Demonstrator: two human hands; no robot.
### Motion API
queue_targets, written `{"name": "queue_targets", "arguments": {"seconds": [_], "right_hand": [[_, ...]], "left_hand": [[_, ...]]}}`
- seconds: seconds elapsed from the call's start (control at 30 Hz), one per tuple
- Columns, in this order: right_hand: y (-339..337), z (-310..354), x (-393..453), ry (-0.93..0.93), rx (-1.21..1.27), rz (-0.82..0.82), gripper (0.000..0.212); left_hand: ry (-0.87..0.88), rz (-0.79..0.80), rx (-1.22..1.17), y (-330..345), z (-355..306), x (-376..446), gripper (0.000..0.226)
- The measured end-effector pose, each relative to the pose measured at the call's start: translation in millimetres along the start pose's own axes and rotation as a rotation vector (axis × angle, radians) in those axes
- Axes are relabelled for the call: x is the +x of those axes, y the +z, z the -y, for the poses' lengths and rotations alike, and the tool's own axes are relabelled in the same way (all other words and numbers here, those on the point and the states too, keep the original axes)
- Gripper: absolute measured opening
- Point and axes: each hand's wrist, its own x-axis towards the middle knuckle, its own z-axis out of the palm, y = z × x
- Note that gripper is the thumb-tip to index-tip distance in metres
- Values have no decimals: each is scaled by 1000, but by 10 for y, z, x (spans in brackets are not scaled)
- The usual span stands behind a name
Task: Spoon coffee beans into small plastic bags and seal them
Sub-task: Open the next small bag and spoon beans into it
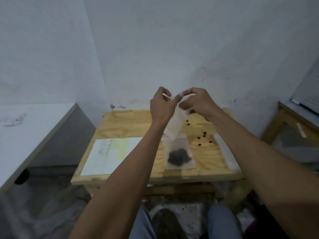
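Observation:
Both hands are raised above the small plywood table. My left hand and my right hand pinch the top edge of a small translucent plastic bag, which hangs down between them and looks empty. Below it, a second small bag lies flat on the table with a dark clump of coffee beans inside. Several loose coffee beans are scattered on the wood to the right. No spoon is visible.
A white and pale yellow sheet of paper lies on the table's left part. A long clear plastic strip lies along the right edge. A white counter stands at left, a wooden frame table at right. My knees are below the table.

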Motion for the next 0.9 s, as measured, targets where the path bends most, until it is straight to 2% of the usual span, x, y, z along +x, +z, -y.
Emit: {"name": "queue_targets", "arguments": {"seconds": [0.17,0.33,0.43,0.67,0.9], "right_hand": [[205,-33,33,8,32,9,37],[224,-61,38,90,121,37,34],[206,-72,37,126,196,63,30],[113,-118,26,154,368,125,26],[180,-141,-50,-25,78,74,30]], "left_hand": [[-208,75,-296,-79,43,32,25],[-241,247,-474,-200,25,18,20],[-222,301,-503,-239,36,21,22],[-206,317,-474,-247,55,52,19],[-303,293,-425,-186,59,-1,22]]}}
